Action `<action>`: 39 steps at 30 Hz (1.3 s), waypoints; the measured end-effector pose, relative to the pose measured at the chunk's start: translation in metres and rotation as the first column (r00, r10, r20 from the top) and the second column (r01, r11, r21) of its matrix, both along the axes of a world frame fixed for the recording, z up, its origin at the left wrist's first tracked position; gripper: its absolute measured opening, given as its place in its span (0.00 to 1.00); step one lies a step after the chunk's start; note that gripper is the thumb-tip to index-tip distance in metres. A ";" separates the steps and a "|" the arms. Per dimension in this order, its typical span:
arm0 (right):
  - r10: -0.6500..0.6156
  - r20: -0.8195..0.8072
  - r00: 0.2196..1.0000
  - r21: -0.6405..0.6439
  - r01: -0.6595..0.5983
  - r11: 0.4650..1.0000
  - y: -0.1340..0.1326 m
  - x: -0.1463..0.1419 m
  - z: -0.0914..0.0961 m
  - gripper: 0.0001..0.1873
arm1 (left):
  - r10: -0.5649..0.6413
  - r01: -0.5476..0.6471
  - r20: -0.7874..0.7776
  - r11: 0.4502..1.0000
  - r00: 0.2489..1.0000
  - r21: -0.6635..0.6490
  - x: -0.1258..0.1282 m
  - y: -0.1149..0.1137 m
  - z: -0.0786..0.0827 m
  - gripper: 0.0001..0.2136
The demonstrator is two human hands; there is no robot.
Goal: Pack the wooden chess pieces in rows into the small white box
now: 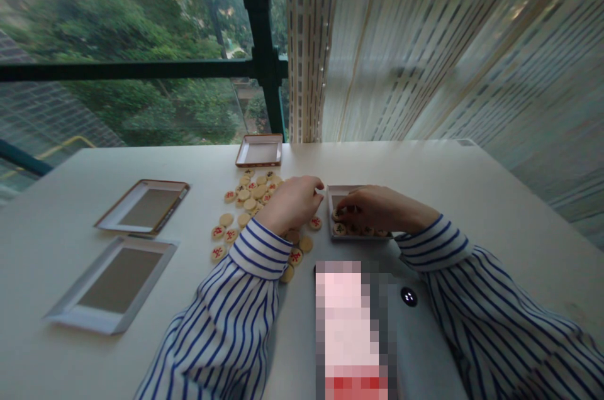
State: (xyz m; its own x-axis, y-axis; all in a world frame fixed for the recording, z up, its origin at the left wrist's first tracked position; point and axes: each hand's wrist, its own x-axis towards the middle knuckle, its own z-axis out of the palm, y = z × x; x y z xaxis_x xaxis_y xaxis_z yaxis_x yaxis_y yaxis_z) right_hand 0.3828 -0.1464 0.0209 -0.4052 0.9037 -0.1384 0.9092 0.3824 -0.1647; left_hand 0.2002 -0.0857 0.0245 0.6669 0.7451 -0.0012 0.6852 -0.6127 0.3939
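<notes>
Round wooden Chinese chess pieces [250,204] lie in a loose pile on the white table, several marked in red and others blank side up. Over the right side of this pile is my left hand [293,204], its fingers curled together; whatever is between them is hidden. A red-marked piece [316,222] lies just below its fingertips. My right hand [380,206] reaches into a shallow box [333,192], with thumb and fingers closed on a chess piece [338,214] at the box's left side. Along the box's near edge sits a row of pieces [340,229], partly covered by the hand.
Two shallow trays, a brown-rimmed one [146,205] and a white one [111,287], lie at the left. A small box lid [259,150] is at the table's far edge. A blurred-out phone-like object [349,324] and a black round item [409,297] are in front of me.
</notes>
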 end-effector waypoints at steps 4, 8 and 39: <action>0.010 -0.004 1.000 0.011 -0.010 1.000 0.000 -0.001 0.000 0.09 | 0.004 -0.004 0.000 1.000 1.000 0.008 -0.001 0.000 0.001 0.16; 0.002 0.005 1.000 -0.014 -0.002 1.000 0.001 -0.003 0.001 0.10 | 0.010 -0.010 -0.012 1.000 1.000 -0.001 -0.001 0.001 0.003 0.17; 0.014 0.025 1.000 0.010 -0.015 1.000 -0.001 -0.002 0.003 0.13 | 0.021 -0.020 -0.025 0.999 0.999 0.030 -0.005 0.002 0.005 0.16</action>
